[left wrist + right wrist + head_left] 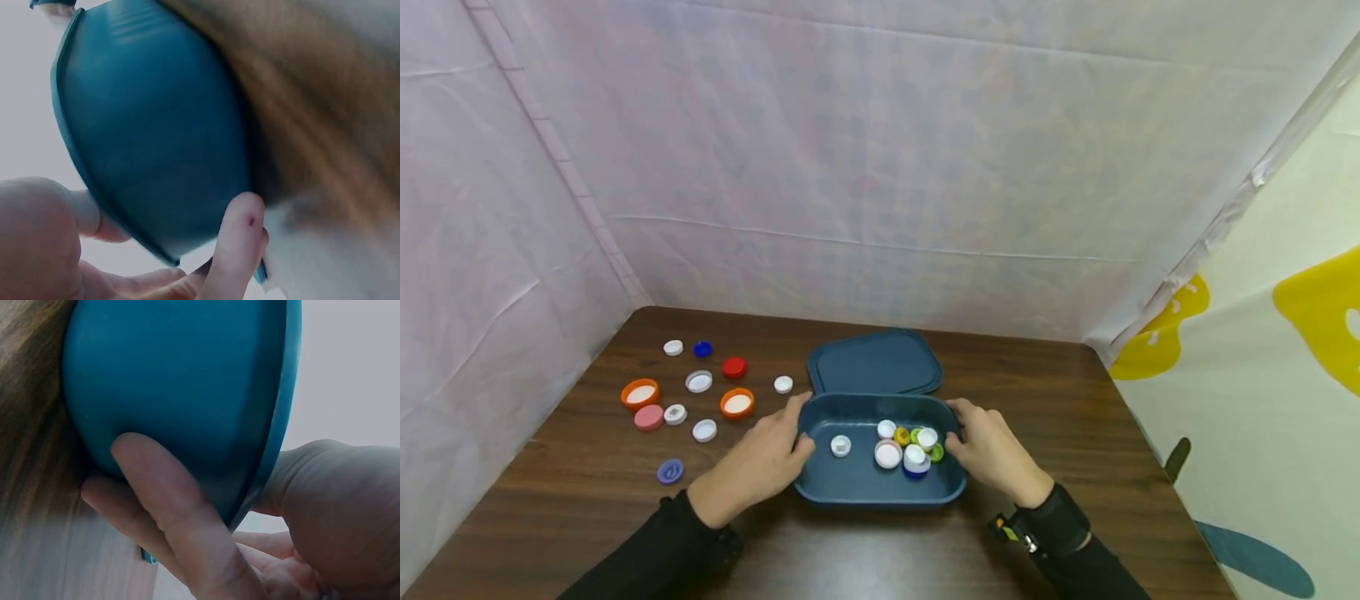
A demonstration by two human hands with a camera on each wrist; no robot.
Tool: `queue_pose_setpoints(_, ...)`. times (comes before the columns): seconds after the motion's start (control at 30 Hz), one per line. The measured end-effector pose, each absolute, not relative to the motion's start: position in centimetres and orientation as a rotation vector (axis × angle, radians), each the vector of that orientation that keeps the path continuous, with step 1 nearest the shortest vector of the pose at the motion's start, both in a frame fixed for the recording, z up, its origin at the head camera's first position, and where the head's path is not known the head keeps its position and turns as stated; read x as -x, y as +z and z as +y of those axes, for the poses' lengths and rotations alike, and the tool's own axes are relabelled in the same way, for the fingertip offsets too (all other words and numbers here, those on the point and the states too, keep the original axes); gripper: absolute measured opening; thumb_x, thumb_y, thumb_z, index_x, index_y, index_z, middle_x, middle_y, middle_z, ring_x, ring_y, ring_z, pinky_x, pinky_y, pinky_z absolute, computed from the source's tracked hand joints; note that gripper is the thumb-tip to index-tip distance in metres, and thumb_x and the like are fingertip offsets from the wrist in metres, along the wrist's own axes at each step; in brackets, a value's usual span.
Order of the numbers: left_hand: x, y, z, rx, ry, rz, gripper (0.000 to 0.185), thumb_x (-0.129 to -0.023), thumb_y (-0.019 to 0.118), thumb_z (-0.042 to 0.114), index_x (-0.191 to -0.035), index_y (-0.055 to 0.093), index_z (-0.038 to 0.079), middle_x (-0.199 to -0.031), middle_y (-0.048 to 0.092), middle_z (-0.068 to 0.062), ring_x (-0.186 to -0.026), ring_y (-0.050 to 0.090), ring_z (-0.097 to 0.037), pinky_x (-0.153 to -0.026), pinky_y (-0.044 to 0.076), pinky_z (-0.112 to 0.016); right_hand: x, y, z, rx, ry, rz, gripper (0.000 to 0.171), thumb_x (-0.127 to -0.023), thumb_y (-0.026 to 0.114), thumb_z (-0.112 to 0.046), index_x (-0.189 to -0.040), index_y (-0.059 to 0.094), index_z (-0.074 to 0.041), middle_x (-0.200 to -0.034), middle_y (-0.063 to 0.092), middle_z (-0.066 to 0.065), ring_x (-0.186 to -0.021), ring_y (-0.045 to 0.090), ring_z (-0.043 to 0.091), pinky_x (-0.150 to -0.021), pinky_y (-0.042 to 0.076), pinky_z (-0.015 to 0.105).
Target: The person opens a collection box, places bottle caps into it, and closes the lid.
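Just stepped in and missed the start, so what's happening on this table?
A person has both hands on a dark blue container: the left hand grips its left end and the right hand its right end. Several bottle caps already lie inside it. Its lid lies flat just behind it. More loose caps, white, orange, red, pink and blue, are scattered on the wooden table to the left.

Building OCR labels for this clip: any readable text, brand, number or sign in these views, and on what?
None readable.
Loose bottle caps on the table: no legible print; a few carry marks too small to read.
Caps in the blue container: the same.
Container lid: plain.
Wrist views: only blurred container wall between left hand and right hand.
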State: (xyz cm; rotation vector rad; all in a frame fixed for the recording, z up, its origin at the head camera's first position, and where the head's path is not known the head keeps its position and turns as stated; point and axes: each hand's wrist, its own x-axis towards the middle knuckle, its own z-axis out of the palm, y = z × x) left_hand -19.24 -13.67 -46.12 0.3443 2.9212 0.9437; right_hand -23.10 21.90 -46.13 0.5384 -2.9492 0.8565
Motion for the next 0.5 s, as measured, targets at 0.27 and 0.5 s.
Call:
queue_pose_setpoints(0.27,21.4,-44.6,-15.5,-0.292,0.854,3.041,0.052,-0.118,0.058,0.028,-0.162,0.059,0.0,-0.143,0.078,-0.022,-0.115,0.078,-0.031,-0.106,0.068,-0.061,23.3,-46.4,21.9,-0.508,0.875,-2.949,0.049,-0.103,0.079,-0.002,-0.151,0.07,0.005,-0.111,0.083,0.011,-0.077,0.069,0.008,-0.064,0.055,0.023)
queue_pose_setpoints(0.5,24.1,-44.5,-17.3,-0.349,0.737,3.141,0.047,-0.11,0.07,0.019,-0.153,0.066,-0.001,-0.129,0.078,-0.023,-0.103,0.074,-0.03,-0.09,0.069,-0.054,23.2,-46.4,22.0,-0.491,0.904,-2.953,0.047,-0.104,0.079,-0.003,-0.148,0.07,0.007,-0.133,0.084,0.024,-0.1,0.084,0.018,-0.076,0.069,0.03)
